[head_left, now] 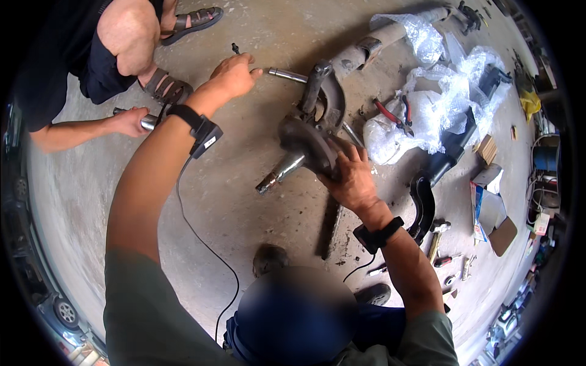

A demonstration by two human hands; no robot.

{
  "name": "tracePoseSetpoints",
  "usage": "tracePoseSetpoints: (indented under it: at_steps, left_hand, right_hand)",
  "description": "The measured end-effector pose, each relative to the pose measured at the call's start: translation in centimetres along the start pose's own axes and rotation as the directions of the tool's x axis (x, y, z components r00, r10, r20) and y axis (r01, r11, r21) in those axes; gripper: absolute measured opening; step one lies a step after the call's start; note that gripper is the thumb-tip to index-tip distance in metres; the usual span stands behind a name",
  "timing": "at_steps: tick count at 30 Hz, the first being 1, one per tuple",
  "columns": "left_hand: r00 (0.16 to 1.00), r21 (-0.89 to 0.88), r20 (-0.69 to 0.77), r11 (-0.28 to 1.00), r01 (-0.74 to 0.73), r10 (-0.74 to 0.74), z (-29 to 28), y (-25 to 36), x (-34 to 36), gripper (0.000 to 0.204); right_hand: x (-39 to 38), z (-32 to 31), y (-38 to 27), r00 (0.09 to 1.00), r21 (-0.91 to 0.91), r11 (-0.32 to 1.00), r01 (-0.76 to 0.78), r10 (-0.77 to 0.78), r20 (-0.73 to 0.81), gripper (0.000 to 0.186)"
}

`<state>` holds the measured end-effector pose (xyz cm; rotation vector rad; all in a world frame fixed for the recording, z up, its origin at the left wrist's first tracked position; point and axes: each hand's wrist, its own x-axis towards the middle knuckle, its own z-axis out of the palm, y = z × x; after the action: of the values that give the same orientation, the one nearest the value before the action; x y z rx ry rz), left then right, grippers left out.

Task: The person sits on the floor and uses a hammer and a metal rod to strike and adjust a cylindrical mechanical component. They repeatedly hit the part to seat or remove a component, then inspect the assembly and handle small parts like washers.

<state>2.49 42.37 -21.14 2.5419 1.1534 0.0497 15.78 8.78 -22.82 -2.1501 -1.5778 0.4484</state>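
My left hand (pixel 232 76) is stretched out over the floor, its thumb apart from the fingers, which are partly hidden. Just beyond its fingertips is a small dark bolt-like piece (pixel 235 48); contact is unclear. To its right, a chrome tube (pixel 287 75) points toward a rusty axle (pixel 357 56). My right hand (pixel 353 177) wraps round the edge of the axle's round, rusty hub end (pixel 311 145). From that end a shiny spindle (pixel 281 171) juts toward the lower left. Both my wrists wear black bands with small wired boxes.
Another person's hand (pixel 131 122) holds a metal tube at left. Red-handled pliers (pixel 395 116) lie on bubble wrap (pixel 406 131). A black axle beam (pixel 452 146), a hammer (pixel 436 239), an opened cardboard box (pixel 491 210) and small tools lie at right. A thin cable (pixel 204 235) hangs below my left wrist.
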Motion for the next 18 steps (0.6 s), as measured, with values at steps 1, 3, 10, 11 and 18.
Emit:
tracePoseSetpoints:
  at_steps: [1, 3, 10, 11, 18]
  left_hand:
    - [0.996, 0.098, 0.056, 0.992, -0.073, 0.068, 1.2, 0.1, 1.2, 0.042]
    - [0.961, 0.261, 0.178, 0.932, -0.252, 0.21, 3.2, 1.1, 3.4, 0.045]
    - [0.881, 0.44, 0.391, 0.786, -0.433, 0.267, 8.3, 2.4, 7.9, 0.044]
    - [0.873, 0.449, 0.397, 0.77, -0.453, 0.282, 8.6, 2.7, 8.3, 0.041]
    - [0.859, 0.497, 0.391, 0.71, -0.499, 0.33, 9.0, 1.4, 8.8, 0.027]
  right_hand:
    - [0.0, -0.1, -0.1, 1.0, 0.016, 1.0, -0.014, 0.014, 0.003, 0.078]
    - [0.1, -0.5, -0.5, 0.997, 0.016, 0.998, -0.056, 0.055, 0.047, 0.078]
    - [0.0, -0.4, 0.1, 0.992, 0.032, 0.995, -0.09, 0.087, 0.093, 0.079]
    - [-0.1, -0.2, 0.2, 0.992, 0.023, 0.995, -0.093, 0.091, 0.083, 0.079]
    - [-0.3, -0.1, 0.2, 0.991, 0.024, 0.994, -0.106, 0.103, 0.081, 0.077]
